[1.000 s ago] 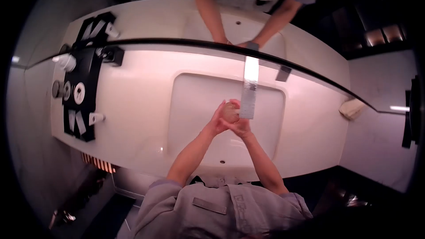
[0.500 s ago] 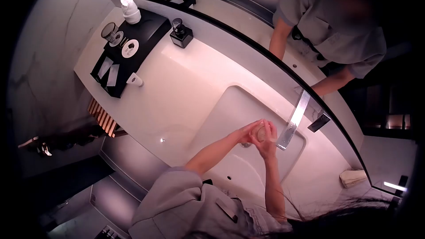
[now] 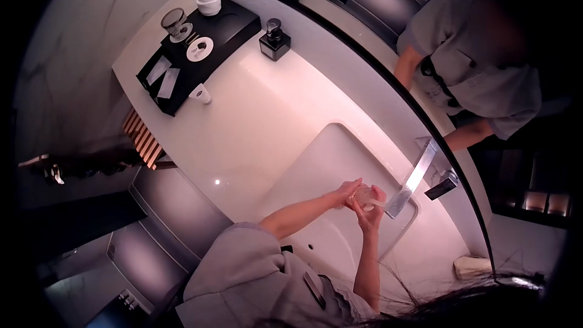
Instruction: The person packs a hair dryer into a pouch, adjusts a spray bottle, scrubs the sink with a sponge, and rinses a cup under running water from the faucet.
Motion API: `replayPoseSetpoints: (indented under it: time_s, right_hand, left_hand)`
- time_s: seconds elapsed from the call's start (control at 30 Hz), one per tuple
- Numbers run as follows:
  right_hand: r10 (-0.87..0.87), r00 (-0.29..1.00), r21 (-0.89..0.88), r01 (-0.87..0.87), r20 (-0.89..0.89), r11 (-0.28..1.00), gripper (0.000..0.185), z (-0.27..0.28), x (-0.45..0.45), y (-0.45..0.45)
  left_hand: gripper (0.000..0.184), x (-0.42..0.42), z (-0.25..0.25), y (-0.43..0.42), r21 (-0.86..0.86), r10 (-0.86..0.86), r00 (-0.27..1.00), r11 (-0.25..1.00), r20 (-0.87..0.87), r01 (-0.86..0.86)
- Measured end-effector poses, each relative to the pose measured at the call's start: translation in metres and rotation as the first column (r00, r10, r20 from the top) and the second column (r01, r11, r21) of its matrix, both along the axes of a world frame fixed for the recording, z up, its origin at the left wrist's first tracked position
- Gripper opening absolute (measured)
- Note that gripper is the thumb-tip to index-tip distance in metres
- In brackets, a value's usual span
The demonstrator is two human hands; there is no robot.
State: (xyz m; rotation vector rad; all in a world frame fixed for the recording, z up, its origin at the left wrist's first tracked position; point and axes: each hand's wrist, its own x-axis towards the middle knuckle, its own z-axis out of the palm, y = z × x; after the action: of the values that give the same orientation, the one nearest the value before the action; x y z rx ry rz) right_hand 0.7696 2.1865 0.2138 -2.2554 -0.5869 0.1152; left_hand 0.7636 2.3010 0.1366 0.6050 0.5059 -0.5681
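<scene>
Over the sink point(image 3: 331, 152), both hands are wrapped around a clear drinking glass point(image 3: 365, 195). My left hand point(image 3: 347, 194) grips it from the left side. My right hand point(image 3: 370, 214) holds it from the right and below, fingers curled around the wall. The silver faucet point(image 3: 413, 179) ends just right of the glass, close to my right hand. A pale streak lies between spout and glass; whether it is running water is hard to make out.
A black tray point(image 3: 234, 30) at upper left carries another glass point(image 3: 174, 19), a round white coaster point(image 3: 200, 49) and a rolled white towel point(image 3: 208, 1). Nearby stand a black pump bottle point(image 3: 275, 41) and a small white tube point(image 3: 200, 94). A mirror runs along the back.
My view has shifted. Both hands are still on the glass over the sink, and its clear wall shows more between the fingers, nearer the faucet's end.
</scene>
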Motion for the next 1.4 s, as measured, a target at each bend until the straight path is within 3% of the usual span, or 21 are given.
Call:
replayPoseSetpoints:
  time_s: [0.1, 0.13, 0.2, 0.33, 0.4, 0.53, 0.6, 0.63, 0.7, 0.8, 0.97, 1.03, 1.1, 1.13, 1.17, 1.2, 1.23, 1.27, 1.3, 1.37, 1.4]
  right_hand:
    - [0.063, 0.996, 0.013, -0.064, 0.063, 0.998, 0.067, 0.007, -0.004, 0.015]
    - [0.055, 0.997, 0.014, -0.056, 0.059, 0.998, 0.067, 0.006, -0.002, 0.021]
    - [-0.023, 1.0, 0.059, 0.024, -0.018, 0.998, 0.066, 0.001, 0.004, 0.021]
    - [0.059, 0.992, -0.055, -0.053, 0.115, 0.997, 0.07, 0.001, -0.011, 0.022]
    - [0.003, 1.0, 0.001, -0.003, 0.009, 1.0, 0.071, -0.013, 0.001, 0.015]
    - [-0.065, 0.981, 0.159, 0.095, -0.185, 0.983, 0.073, -0.013, -0.006, 0.001]
    - [-0.052, 0.995, 0.08, 0.059, -0.085, 0.995, 0.075, -0.014, -0.01, -0.001]
    - [-0.086, 0.962, 0.127, 0.122, -0.26, 0.984, 0.079, -0.009, -0.009, -0.003]
    - [-0.062, 0.972, 0.146, 0.097, -0.228, 0.985, 0.079, -0.017, -0.007, -0.008]
    - [-0.054, 0.989, 0.101, 0.068, -0.134, 0.993, 0.08, -0.013, -0.014, -0.006]
    - [-0.091, 0.996, 0.154, 0.086, 0.027, 0.984, 0.076, -0.001, -0.028, 0.01]
    - [-0.15, 0.939, 0.33, 0.254, -0.308, 0.909, 0.078, -0.002, -0.029, 0.005]
    - [-0.147, 0.95, 0.444, 0.261, -0.275, 0.857, 0.077, -0.015, -0.027, 0.0]
    - [-0.161, 0.954, 0.543, 0.278, -0.253, 0.792, 0.076, -0.024, -0.025, -0.004]
    - [-0.167, 0.913, 0.534, 0.358, -0.372, 0.766, 0.074, -0.031, -0.019, -0.011]
    - [-0.166, 0.858, 0.511, 0.434, -0.486, 0.742, 0.071, -0.037, -0.011, -0.018]
    - [-0.096, 0.787, 0.537, 0.499, -0.609, 0.68, 0.067, -0.041, -0.006, -0.022]
    - [-0.01, 0.695, 0.538, 0.566, -0.719, 0.625, 0.065, -0.046, -0.004, -0.025]
    - [0.042, 0.687, 0.543, 0.533, -0.725, 0.649, 0.065, -0.053, -0.003, -0.028]
    - [0.448, 0.358, 0.565, 0.633, -0.819, 0.529, 0.063, -0.063, -0.003, -0.026]
    - [0.486, 0.323, 0.572, 0.605, -0.812, 0.554, 0.063, -0.067, -0.002, -0.022]
  left_hand:
    - [0.048, -0.003, -0.033, -0.001, -0.069, 0.078, 0.981, 0.995, 0.179, -0.066]
    - [0.048, -0.004, -0.036, 0.003, -0.067, 0.069, 0.982, 0.996, 0.176, -0.058]
    - [0.052, -0.002, -0.036, 0.013, -0.417, -0.079, 0.997, 0.905, 0.027, 0.083]
    - [0.055, -0.011, -0.02, 0.012, -0.458, -0.071, 0.996, 0.885, 0.051, 0.086]
    - [0.056, -0.003, -0.052, 0.009, -0.433, -0.078, 0.991, 0.893, 0.111, 0.119]
    - [0.06, -0.002, -0.012, 0.007, -0.258, -0.183, 0.982, 0.947, 0.054, 0.191]
    - [0.063, -0.005, -0.023, -0.002, -0.268, -0.003, 0.991, 0.963, 0.132, 0.038]
    - [0.063, -0.006, -0.018, -0.001, -0.272, -0.015, 0.991, 0.961, 0.132, 0.051]
    - [0.064, -0.008, 0.001, 0.012, 0.034, -0.122, 0.992, 0.992, -0.019, 0.123]
    - [0.064, -0.008, -0.036, 0.01, -0.173, -0.074, 0.981, 0.979, 0.179, 0.106]
    - [0.065, -0.021, 0.015, 0.012, -0.279, -0.026, 0.972, 0.956, 0.233, 0.092]
    - [0.063, -0.025, 0.021, 0.011, -0.309, 0.008, 0.966, 0.948, 0.258, 0.075]
    - [0.061, -0.028, 0.033, 0.014, 0.026, -0.099, 0.984, 0.994, -0.149, 0.104]
    - [0.061, -0.034, 0.016, 0.01, 0.036, -0.057, 0.988, 0.997, -0.146, 0.063]
    - [0.056, -0.042, -0.021, 0.001, 0.417, -0.018, 1.0, 0.908, -0.024, 0.026]
    - [0.054, -0.05, -0.04, -0.002, 0.735, -0.023, 0.996, 0.676, 0.087, -0.049]
    - [0.054, -0.062, -0.028, 0.003, 0.747, 0.027, 0.996, 0.66, 0.087, -0.083]
    - [0.045, -0.079, -0.001, 0.008, 0.971, -0.288, 0.951, 0.237, 0.111, -0.042]
    - [0.038, -0.096, 0.021, 0.01, 0.966, -0.546, 0.836, -0.239, -0.055, -0.093]
    - [0.029, -0.113, 0.044, 0.004, 0.979, -0.589, 0.807, -0.182, -0.031, -0.095]
    - [0.024, -0.118, 0.047, 0.0, 0.986, -0.58, 0.814, -0.112, 0.035, -0.122]
